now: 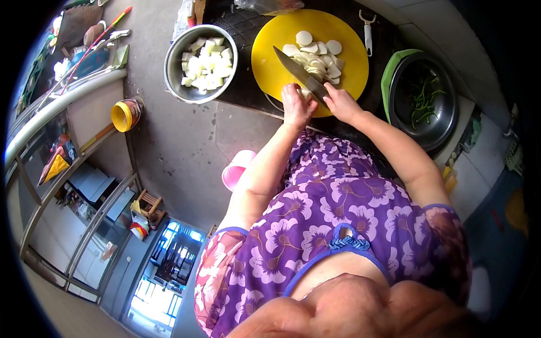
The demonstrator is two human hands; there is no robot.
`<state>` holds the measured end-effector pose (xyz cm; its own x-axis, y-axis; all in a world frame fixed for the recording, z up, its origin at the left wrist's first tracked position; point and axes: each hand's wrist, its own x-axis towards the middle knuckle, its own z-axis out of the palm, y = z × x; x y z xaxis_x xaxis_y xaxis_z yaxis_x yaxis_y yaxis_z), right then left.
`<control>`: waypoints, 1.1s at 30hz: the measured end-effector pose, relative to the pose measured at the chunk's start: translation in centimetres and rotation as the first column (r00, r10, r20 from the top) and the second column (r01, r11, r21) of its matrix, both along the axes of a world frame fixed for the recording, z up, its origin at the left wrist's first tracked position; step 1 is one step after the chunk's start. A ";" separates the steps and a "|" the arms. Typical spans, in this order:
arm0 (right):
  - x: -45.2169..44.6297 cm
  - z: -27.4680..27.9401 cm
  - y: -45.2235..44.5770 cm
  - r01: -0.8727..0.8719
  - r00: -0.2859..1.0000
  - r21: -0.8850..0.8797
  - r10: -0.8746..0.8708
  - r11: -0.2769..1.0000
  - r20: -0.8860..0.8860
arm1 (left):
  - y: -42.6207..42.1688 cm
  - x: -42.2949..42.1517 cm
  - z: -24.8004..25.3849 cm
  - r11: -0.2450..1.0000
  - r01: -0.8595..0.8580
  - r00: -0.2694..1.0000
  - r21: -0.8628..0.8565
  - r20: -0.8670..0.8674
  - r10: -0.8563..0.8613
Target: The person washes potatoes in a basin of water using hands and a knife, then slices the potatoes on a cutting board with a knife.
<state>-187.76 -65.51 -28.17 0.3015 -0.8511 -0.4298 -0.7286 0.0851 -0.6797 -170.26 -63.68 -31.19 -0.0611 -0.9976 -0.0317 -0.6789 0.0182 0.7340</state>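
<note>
My right hand [341, 104] is closed round the handle of a kitchen knife [298, 69], whose broad blade points up and left over the round yellow cutting board [270, 50]. Beside the blade, near the board's front edge, my left hand [298, 105] has its fingers curled on a piece of white vegetable [305, 93], partly hidden by the fingers. A pile of thin, round white vegetable slices [321, 59] lies on the board just beyond the knife. I cannot tell which vegetable it is.
Left of the board stands a metal bowl [169, 79] of pale cubes. A white-handled peeler [368, 39] lies to the right. Further right is a dark basin [445, 121] with green vegetable pieces. A pink bucket [238, 169] and a yellow bucket [120, 115] stand lower left.
</note>
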 end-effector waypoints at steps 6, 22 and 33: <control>-0.1 1.1 0.6 0.034 0.997 0.034 -0.031 0.999 -0.076 | -2.0 1.2 3.0 0.955 0.247 0.867 0.165 0.403 -0.294; -0.8 5.6 2.6 -0.194 0.956 -0.003 0.189 0.981 -0.223 | 0.1 2.7 2.1 0.913 0.326 0.945 -0.245 0.111 -0.307; 1.1 2.7 1.4 -0.228 0.945 -0.035 0.212 0.973 -0.248 | 0.7 2.8 1.5 0.909 0.331 0.943 -0.252 0.074 -0.323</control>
<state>-186.70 -64.07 -25.52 0.3784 -0.8026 -0.4611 -0.8669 -0.1326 -0.4806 -167.45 -62.95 -29.70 -0.3885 -0.8958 0.2160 -0.6240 0.4283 0.6536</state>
